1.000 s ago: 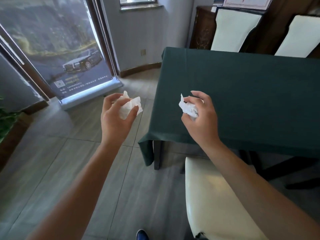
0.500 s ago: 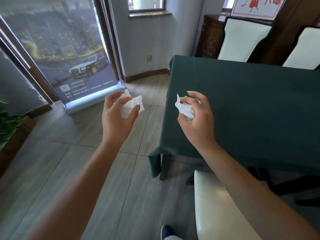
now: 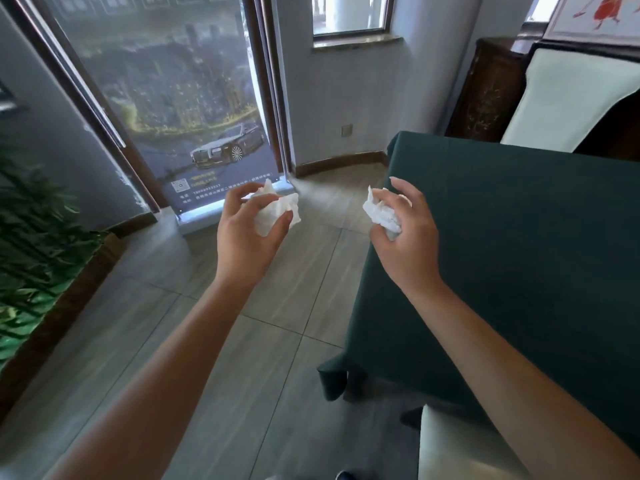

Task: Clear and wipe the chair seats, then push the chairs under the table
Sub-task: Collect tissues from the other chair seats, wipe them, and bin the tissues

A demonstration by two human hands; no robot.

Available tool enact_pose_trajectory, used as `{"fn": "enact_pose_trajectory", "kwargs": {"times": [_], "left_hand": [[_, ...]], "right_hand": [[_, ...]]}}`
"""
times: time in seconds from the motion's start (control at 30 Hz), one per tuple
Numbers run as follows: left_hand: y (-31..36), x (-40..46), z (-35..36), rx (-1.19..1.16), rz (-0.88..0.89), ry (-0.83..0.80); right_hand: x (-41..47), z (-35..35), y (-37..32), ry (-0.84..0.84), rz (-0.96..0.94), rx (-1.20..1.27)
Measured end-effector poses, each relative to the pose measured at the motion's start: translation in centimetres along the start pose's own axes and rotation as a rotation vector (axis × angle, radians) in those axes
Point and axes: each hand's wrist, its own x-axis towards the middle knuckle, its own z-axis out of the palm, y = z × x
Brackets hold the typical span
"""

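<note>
My left hand is raised over the floor and grips a crumpled white tissue. My right hand hovers at the left edge of the table and holds a second crumpled white tissue. The table wears a dark green cloth. A cream chair seat shows at the bottom right, partly under my right forearm, in front of the table. Another cream-backed chair stands at the table's far side.
A roll-up banner with a car picture stands on the tiled floor ahead left. Green plants in a wooden planter line the left wall. A dark wooden cabinet is behind the table. A window sits above.
The view has swung left and upward, so the table and chair seat slid right and down. Both hands keep their tissues and stay at about the same height.
</note>
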Motion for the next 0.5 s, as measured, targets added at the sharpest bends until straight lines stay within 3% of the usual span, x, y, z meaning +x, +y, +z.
{"fn": "enact_pose_trajectory", "kwargs": {"times": [0.5], "left_hand": [[-7.9,17.6,5.5,-0.222,0.094,-0.164]], "right_hand": [[11.9,10.9,0.3,0.11,0.071,-0.136]]}}
